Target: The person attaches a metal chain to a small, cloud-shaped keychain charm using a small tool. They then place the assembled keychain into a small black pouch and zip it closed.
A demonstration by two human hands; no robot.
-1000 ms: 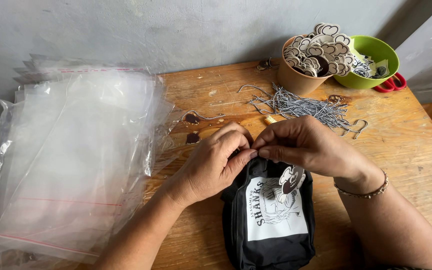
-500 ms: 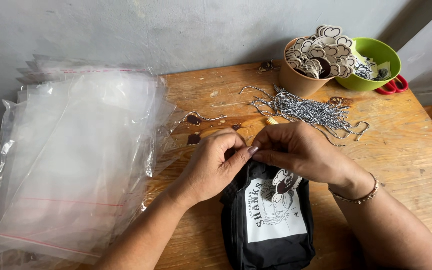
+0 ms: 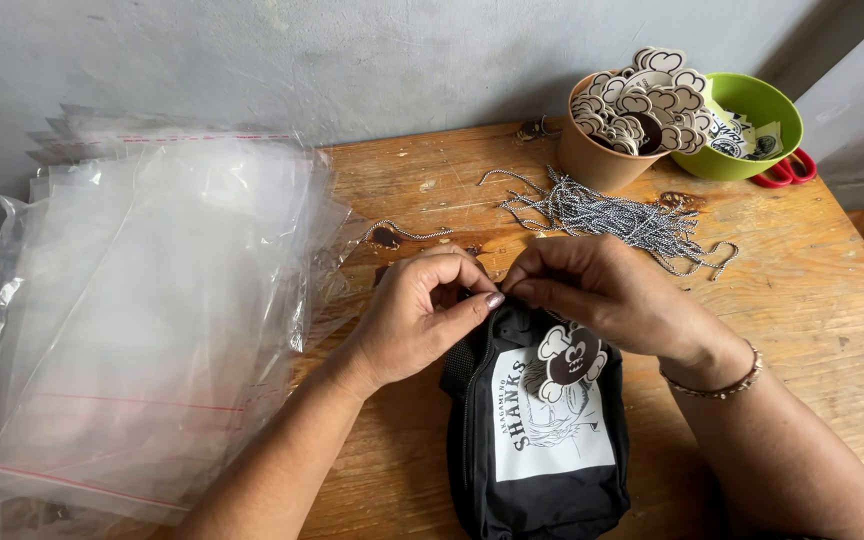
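Right now my fingers meet at the top edge of a small black bag (image 3: 542, 440) lying on the table (image 3: 812, 300). On my left hand (image 3: 422, 320) the thumb and forefinger are pressed together on something small at the bag's top, which I cannot make out. My right hand (image 3: 602, 295) curls over the same spot, its fingertips pinched together against the left ones. Just below my right hand a round dark tag with pale lobes (image 3: 569, 362) rests on the bag's white printed panel.

Beyond my hands a loose heap of black-and-white cords (image 3: 612, 215) lies on the wood, with one stray cord (image 3: 407, 232) off toward the left. Behind the heap stands a brown cup (image 3: 592, 160) piled with more of the pale-lobed tags, and a green bowl (image 3: 757, 110) touches it on the right. Red scissors handles (image 3: 787, 170) poke out past the bowl. Far to my left a thick stack of clear plastic bags (image 3: 152, 310) covers that end of the table.
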